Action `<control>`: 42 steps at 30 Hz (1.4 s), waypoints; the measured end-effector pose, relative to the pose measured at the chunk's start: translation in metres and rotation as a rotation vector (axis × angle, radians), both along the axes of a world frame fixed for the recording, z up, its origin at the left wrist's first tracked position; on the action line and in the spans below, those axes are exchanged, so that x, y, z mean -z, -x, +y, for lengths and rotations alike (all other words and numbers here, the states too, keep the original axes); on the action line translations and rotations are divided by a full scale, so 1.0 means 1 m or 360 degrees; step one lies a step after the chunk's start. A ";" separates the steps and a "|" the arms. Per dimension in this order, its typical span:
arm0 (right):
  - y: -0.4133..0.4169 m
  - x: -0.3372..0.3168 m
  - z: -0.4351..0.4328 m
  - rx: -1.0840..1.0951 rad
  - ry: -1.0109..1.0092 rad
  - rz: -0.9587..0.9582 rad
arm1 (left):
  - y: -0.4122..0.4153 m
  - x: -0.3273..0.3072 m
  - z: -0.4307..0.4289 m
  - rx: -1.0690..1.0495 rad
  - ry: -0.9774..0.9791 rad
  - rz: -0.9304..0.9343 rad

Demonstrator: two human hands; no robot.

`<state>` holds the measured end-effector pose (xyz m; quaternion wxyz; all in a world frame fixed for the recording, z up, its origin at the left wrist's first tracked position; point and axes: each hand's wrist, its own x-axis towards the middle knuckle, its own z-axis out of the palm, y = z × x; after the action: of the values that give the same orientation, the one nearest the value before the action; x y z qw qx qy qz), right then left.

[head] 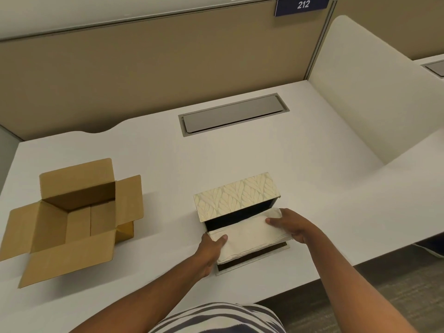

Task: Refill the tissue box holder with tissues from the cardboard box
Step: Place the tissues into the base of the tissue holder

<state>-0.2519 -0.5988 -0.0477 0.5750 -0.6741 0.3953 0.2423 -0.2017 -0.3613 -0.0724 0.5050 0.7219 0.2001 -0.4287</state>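
A stack of white tissues [249, 235] is held flat between both hands, just in front of the tissue box holder [236, 197]. The holder has a cream leaf pattern and lies on its side, its dark open side facing me. Its flat base panel [254, 258] lies on the desk under the tissues. My left hand [211, 248] grips the stack's left end, thumb on top. My right hand [292, 227] grips the right end. The brown cardboard box [72, 219] stands open at the left, with nothing visible inside.
The white desk [168, 164] has a grey cable hatch [233, 114] at the back middle. A tan partition [144, 68] runs behind, and a white divider [372, 92] stands at the right. The desk's front edge runs diagonally at lower right.
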 end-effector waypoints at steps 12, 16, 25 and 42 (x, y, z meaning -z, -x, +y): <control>-0.007 0.022 0.002 -0.0013 0.0063 0.0064 | -0.009 0.014 -0.003 0.0077 -0.0251 -0.0028; -0.004 0.028 0.007 -0.0112 0.0238 0.0022 | -0.007 0.015 -0.003 0.0134 -0.0381 -0.0093; 0.004 0.032 0.011 -0.0358 0.0555 -0.0077 | -0.010 0.012 -0.010 0.0536 -0.0526 -0.0161; 0.010 0.039 0.016 -0.0578 0.0929 -0.0137 | -0.003 0.001 -0.004 0.0611 -0.0502 -0.0243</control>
<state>-0.2616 -0.5827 -0.0869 0.3215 -0.8791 0.2968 0.1889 -0.1987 -0.3656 -0.0731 0.3091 0.8468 0.0850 -0.4244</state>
